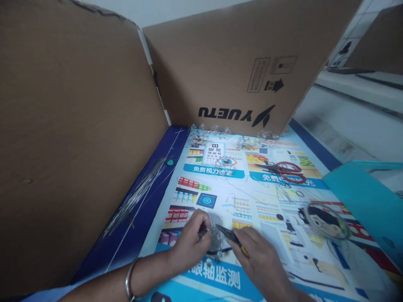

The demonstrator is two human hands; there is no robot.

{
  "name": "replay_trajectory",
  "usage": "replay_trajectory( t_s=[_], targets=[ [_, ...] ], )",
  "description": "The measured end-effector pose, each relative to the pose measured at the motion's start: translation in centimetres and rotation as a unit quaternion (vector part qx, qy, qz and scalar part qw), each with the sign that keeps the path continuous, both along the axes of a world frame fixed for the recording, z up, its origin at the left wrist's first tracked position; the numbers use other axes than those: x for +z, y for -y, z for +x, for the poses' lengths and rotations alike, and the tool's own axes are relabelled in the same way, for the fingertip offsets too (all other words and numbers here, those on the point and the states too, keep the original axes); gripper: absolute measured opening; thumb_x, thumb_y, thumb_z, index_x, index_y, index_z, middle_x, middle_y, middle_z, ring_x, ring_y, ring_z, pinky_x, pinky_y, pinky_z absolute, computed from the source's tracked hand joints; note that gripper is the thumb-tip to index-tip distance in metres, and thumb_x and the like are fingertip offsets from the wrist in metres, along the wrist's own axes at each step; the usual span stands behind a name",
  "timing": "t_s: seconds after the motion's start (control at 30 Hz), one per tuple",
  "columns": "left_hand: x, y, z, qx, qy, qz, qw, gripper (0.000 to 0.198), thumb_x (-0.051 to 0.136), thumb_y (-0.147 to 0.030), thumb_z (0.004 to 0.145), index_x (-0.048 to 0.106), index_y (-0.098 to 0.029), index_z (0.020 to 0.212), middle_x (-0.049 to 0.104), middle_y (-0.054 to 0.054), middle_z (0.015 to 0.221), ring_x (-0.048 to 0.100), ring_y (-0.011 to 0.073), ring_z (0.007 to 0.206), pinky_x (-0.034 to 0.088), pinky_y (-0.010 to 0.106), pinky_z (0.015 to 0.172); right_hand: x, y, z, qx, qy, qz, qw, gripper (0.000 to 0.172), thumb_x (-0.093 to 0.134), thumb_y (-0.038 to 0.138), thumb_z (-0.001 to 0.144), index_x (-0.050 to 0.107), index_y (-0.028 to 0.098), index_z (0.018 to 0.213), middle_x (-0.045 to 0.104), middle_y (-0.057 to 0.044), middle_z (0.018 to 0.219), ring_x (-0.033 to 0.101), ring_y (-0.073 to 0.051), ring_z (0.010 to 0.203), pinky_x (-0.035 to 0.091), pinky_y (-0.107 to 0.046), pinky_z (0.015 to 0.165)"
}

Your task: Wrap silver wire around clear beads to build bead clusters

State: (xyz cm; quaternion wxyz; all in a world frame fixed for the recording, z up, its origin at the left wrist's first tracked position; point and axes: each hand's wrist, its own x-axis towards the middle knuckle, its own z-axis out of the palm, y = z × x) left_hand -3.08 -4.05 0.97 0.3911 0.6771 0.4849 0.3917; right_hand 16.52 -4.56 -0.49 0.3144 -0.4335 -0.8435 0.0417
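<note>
My right hand is wrapped round a pair of pliers with dark pointed jaws and a yellow-edged handle. The plier tips point left, toward my left hand, whose fingers are closed in a pinch. What the left fingers hold is too small and blurred to make out. Between the two hands lies a cluster of small clear beads, partly hidden by the left fingers. A single clear bead sits just in front of it.
Red-handled scissors lie behind my right hand, and a round clear dish to its right. Loose thin wires are bundled at left. Clear beaded pieces line the foot of the cardboard wall. A teal box stands right.
</note>
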Motion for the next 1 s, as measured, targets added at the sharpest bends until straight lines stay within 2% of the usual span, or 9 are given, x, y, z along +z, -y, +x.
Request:
replay_trajectory(
  t_s=[0.33,0.73,1.0],
  targets=[
    [0.07,0.01,0.07,-0.001,-0.014,0.01,1.0,0.019,0.042,-0.001,0.072,0.04,-0.02,0.074,0.044,0.0,0.078,0.044,0.0159,0.075,0.035,0.025,0.069,0.11,0.13,-0.06,-0.024,-0.004,-0.025,0.999,0.025,0.039,0.032,0.094,0.059,0.017,0.088,0.061,-0.007,0.073,0.06,-0.02,0.069,0.049,-0.029,0.058],
    [0.18,-0.16,0.04,-0.019,0.01,-0.063,0.998,0.01,0.049,-0.011,0.079,0.044,-0.019,0.074,0.05,0.0,0.076,0.045,0.0149,0.07,0.035,0.025,0.064,0.34,-0.02,0.13,-0.025,-0.027,-0.152,0.988,0.024,0.04,0.036,0.093,0.057,0.023,0.083,0.06,-0.004,0.074,0.059,-0.019,0.068,0.047,-0.026,0.056],
    [0.26,-0.22,0.14,0.004,-0.015,-0.068,0.998,0.014,0.049,-0.007,0.073,0.043,-0.019,0.077,0.045,-0.002,0.075,0.043,0.0141,0.068,0.034,0.024,0.063,0.59,-0.17,0.25,-0.021,-0.029,-0.194,0.98,0.024,0.04,0.036,0.093,0.056,0.022,0.081,0.06,-0.005,0.076,0.059,-0.02,0.07,0.046,-0.027,0.056]
  ],
)
